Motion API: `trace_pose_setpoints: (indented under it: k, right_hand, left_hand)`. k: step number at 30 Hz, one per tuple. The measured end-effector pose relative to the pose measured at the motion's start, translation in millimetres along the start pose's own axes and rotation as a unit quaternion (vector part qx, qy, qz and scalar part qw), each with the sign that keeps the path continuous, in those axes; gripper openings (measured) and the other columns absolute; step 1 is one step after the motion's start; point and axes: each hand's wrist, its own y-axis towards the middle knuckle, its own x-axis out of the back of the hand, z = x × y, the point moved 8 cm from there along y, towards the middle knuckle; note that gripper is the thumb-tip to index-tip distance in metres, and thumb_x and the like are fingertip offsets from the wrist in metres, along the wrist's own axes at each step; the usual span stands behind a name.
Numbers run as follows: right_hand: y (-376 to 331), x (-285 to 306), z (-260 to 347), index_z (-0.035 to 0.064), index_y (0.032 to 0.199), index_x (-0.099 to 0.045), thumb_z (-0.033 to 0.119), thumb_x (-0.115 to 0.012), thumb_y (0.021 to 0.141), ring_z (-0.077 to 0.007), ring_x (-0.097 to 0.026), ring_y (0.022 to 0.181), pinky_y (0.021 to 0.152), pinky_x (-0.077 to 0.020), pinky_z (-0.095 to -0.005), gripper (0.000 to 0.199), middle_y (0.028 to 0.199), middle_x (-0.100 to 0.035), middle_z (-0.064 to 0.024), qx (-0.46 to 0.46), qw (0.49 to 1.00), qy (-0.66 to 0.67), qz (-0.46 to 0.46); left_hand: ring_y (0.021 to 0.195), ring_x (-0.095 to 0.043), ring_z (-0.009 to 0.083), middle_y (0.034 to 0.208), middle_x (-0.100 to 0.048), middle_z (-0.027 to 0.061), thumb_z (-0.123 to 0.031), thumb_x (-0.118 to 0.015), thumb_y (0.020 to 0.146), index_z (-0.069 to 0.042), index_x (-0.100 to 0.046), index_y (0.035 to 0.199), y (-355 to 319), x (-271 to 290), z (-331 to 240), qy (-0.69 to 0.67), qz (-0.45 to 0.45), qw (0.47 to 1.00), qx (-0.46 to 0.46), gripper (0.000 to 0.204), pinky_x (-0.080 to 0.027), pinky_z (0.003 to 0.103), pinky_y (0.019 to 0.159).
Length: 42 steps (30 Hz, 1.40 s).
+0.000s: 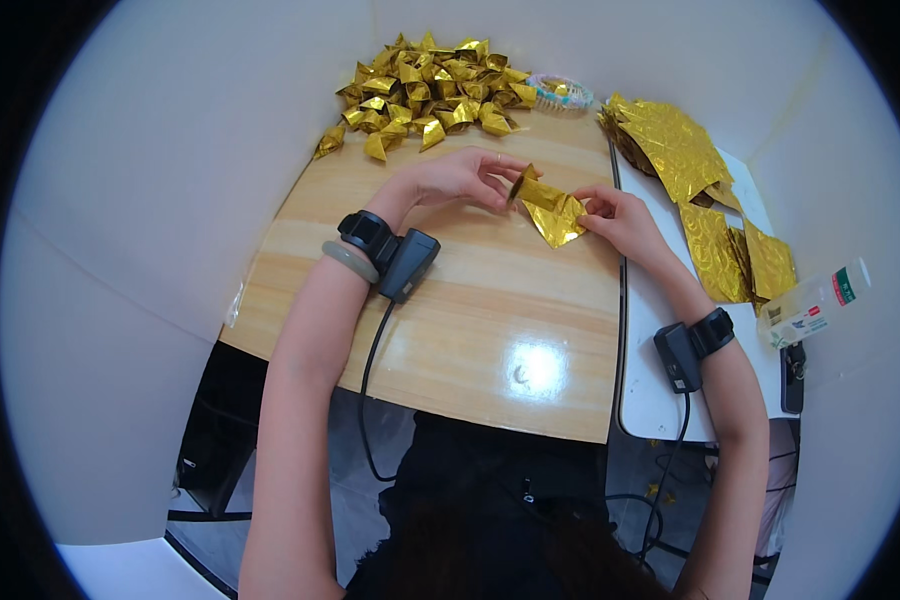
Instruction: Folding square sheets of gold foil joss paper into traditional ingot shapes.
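Note:
Between my hands, above the wood-grain table (450, 300), is a sheet of gold foil paper (553, 218), its far part rolled into a tube and its near part a pointed flap. My left hand (475, 180) holds the rolled end with bent fingers. The thumb and fingers of my right hand (615, 218) pinch the flap's right corner. A heap of folded gold paper pieces (425, 90) lies at the table's far end, beyond my left hand. Right of my right hand are stacked flat gold foil sheets (675, 150).
A white side table (655, 400) adjoins on the right, bearing more gold sheets (720, 255). A clear plastic bottle (820, 305) and a dark phone-like object (792, 378) are at its right edge. A pastel-coloured ring-shaped item (562, 92) sits beside the heap. Cables (367, 400) hang from both wrist devices.

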Motion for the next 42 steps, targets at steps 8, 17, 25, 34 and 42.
trace_pose_setpoints:
  k: [8,17,25,34,42]
  right_hand:
    - [0.9,-4.1,-2.2,-0.0002,0.108,-0.055,0.009,-0.056,0.079,-0.0039,-0.051,0.072,0.064,-0.0416,-0.0181,0.03,0.077,-0.054,0.004,-0.02,0.988,0.147,0.041]
    - [-0.5,-6.3,6.8,0.0021,0.113,-0.05,0.01,-0.055,0.081,-0.0025,-0.047,0.065,0.06,-0.0408,-0.0164,0.033,0.073,-0.049,0.005,-0.043,0.97,0.23,0.067]
    - [-5.4,-5.0,36.7,0.0053,0.13,-0.029,0.022,-0.068,0.073,-0.0176,-0.051,0.095,0.079,-0.0452,-0.0286,0.071,0.116,-0.043,-0.0125,0.091,0.989,0.12,-0.012]
    - [3.0,-0.3,20.7,-0.0015,0.102,-0.058,0.03,-0.05,0.088,-0.0165,-0.058,0.085,0.071,-0.0463,-0.0271,0.036,0.093,-0.061,-0.0081,0.006,0.967,0.249,-0.048]
    - [-1.1,9.1,-2.2,-0.0002,0.1,-0.057,0.025,-0.055,0.086,-0.0105,-0.058,0.076,0.064,-0.0462,-0.0229,0.029,0.089,-0.062,-0.0052,-0.058,0.924,0.356,-0.123]
  left_hand:
    - [0.086,-0.054,0.0091,0.097,-0.057,0.0029,-0.009,-0.062,0.076,-0.004,-0.052,0.115,7.1,0.5,-11.6,0.051,-0.12,0.991,0.006,0.041,-0.045,0.023,0.076]
    - [0.087,-0.057,0.0124,0.099,-0.058,0.0067,-0.013,-0.058,0.081,-0.002,-0.053,0.11,15.7,2.1,-12.4,-0.065,-0.182,0.978,-0.074,0.031,-0.048,0.028,0.077]
    - [0.068,-0.064,0.0178,0.086,-0.061,0.0097,-0.008,-0.053,0.081,0.001,-0.045,0.112,15.0,19.8,3.9,-0.048,-0.264,0.963,-0.033,0.032,-0.052,0.023,0.058]
    - [0.08,-0.063,0.0208,0.092,-0.061,0.0131,-0.015,-0.044,0.086,-0.001,-0.047,0.108,22.5,3.3,8.4,-0.239,-0.176,0.954,-0.032,0.026,-0.051,0.027,0.07]
    - [0.085,-0.061,0.0183,0.099,-0.059,0.0117,-0.006,-0.056,0.079,0.0,-0.048,0.108,21.0,-0.7,3.0,-0.181,-0.18,0.965,-0.05,0.031,-0.051,0.029,0.074]
